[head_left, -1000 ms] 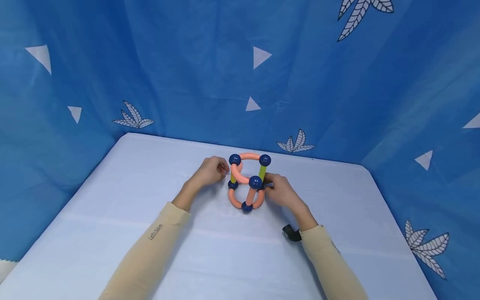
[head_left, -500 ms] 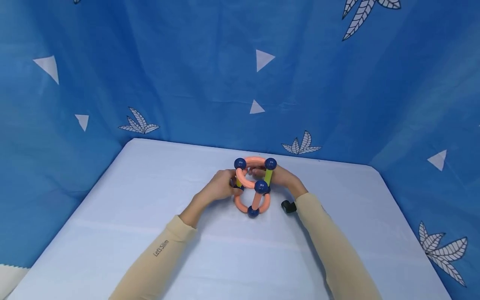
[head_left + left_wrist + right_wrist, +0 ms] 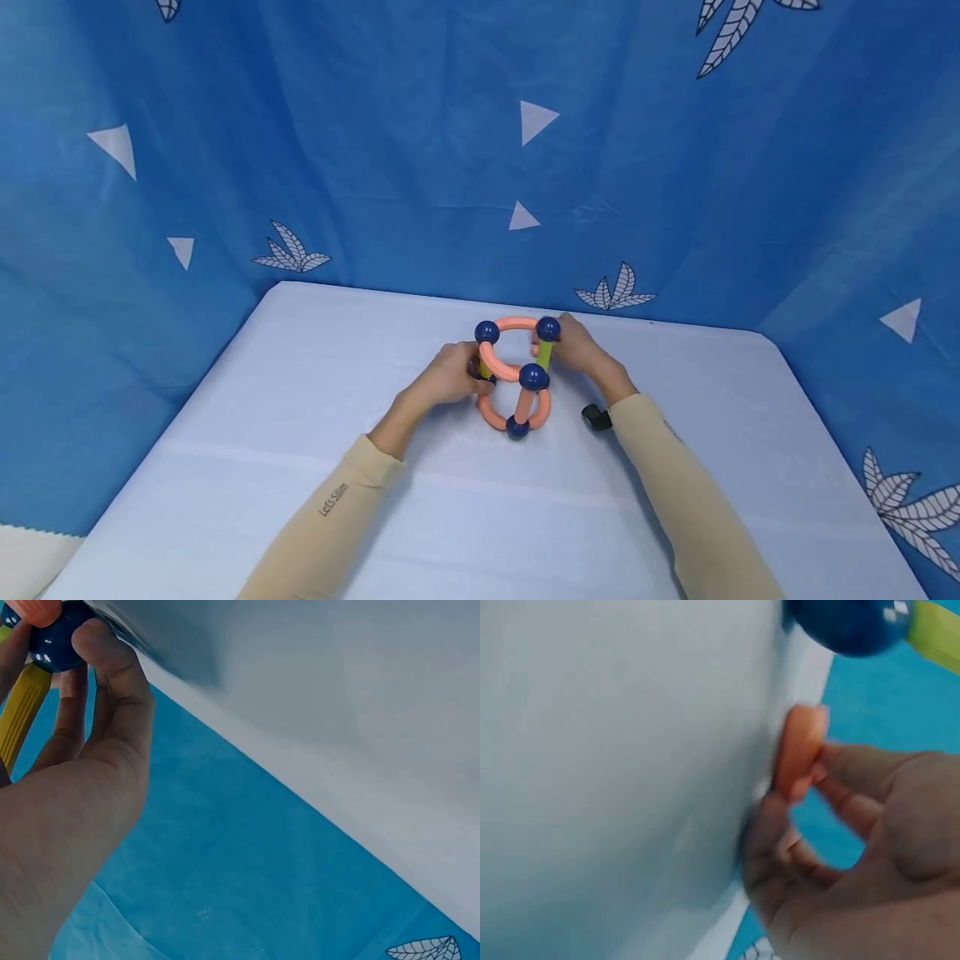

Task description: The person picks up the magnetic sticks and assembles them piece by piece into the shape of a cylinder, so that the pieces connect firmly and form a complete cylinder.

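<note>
A ball-and-rod frame (image 3: 533, 377) of navy balls, curved salmon rods and yellow and lime uprights stands on the white table (image 3: 480, 533). At its lower left, my left hand (image 3: 446, 375) grips a navy ball (image 3: 56, 641); the left wrist view has the thumb on that ball, beside a yellow rod (image 3: 22, 712). Behind the frame on its right is my right hand (image 3: 573, 343). In the right wrist view it pinches an orange rod (image 3: 799, 754) close to the tabletop, below a navy ball (image 3: 851, 626). Whether that rod is joined to the frame cannot be told.
A black object (image 3: 596, 417) shows at the right wrist, by the sleeve. Behind the table's far edge hangs a blue patterned cloth (image 3: 420, 150), which also covers both sides.
My left hand has come from beside the frame to grip its lower left. The right hand has gone from the frame's right side, behind it, then back rightward. The head view has shifted slightly.
</note>
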`<state>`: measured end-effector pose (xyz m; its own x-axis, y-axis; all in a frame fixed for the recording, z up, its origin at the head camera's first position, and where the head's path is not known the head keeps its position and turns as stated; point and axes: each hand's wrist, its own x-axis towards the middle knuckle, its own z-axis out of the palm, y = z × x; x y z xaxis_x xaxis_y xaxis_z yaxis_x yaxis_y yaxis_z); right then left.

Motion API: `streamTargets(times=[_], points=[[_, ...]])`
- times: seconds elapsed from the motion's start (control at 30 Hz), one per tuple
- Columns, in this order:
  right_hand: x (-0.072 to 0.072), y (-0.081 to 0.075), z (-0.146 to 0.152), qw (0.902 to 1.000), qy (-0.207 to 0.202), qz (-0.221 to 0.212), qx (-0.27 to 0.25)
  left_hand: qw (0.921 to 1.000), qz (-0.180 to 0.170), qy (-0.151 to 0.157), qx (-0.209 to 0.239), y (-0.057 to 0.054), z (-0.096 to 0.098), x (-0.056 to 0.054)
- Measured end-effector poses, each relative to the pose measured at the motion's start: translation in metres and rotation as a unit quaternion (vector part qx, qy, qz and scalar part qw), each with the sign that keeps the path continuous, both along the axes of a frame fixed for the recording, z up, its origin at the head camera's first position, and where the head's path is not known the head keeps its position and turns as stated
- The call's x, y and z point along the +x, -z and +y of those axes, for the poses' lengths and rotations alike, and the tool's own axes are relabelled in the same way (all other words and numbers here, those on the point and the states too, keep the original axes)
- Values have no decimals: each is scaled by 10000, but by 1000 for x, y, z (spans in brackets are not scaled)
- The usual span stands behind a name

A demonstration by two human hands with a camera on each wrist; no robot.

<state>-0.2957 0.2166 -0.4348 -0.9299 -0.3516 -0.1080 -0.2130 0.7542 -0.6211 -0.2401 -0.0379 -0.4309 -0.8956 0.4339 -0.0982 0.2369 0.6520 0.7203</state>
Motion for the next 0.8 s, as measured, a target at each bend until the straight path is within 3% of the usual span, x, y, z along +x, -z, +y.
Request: streamTargets(times=[0.13, 0.27, 0.43, 0.57, 0.8], points=[[13, -3, 15, 9941, 780, 106, 742, 10000, 1, -39, 78, 1, -4, 0], [29, -5, 22, 9912, 1141, -25, 671, 9999, 17, -14, 156, 0, -7, -1], [39, -8, 20, 9867, 1388, 135, 832, 9996, -32, 7, 273, -2, -7, -4], [49, -15, 22, 9816, 1501, 25, 1179, 9996, -1, 65, 287, -1, -4, -4], [62, -13, 21, 9772, 1922, -467, 768, 10000, -16, 22, 95, -3, -4, 0]])
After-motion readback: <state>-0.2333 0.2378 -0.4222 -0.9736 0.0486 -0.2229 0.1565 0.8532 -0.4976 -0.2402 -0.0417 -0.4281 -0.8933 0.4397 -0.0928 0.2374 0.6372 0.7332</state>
